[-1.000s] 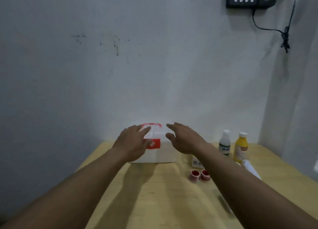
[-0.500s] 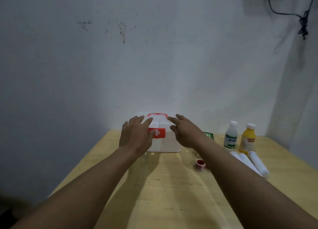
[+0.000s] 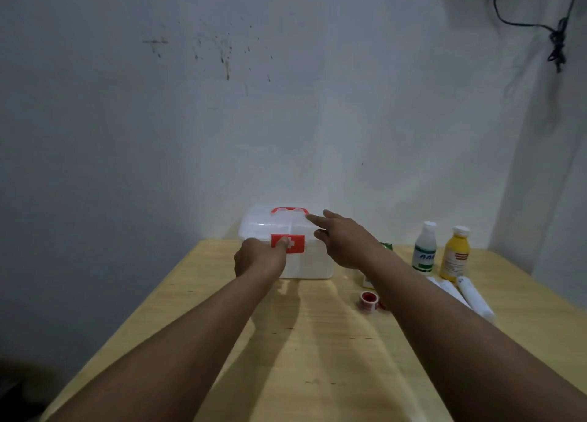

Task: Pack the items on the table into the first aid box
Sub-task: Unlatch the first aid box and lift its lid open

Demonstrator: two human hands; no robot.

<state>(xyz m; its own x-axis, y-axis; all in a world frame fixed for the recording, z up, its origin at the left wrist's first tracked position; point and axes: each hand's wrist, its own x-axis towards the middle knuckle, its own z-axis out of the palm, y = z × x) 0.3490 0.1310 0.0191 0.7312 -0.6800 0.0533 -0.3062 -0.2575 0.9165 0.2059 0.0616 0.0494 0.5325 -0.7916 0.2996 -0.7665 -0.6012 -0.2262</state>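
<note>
**Box Shut, Nothing Packed Yet**

The first aid box [image 3: 287, 250] sits closed at the back of the table [image 3: 301, 342]. The left hand [image 3: 259, 259] is curled, thumb pressing the red latch [image 3: 293, 243]. The right hand [image 3: 344, 240] lies spread on the lid, holding nothing. 2 bottles [image 3: 424, 247], the white tubes [image 3: 475, 297] and the red tape roll [image 3: 368, 299] wait outside. All packing is left.

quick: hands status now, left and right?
Left hand: curled, thumb pressing the red latch of the first aid box; holding nothing.
Right hand: open, fingers over the lid, holding nothing.
</note>
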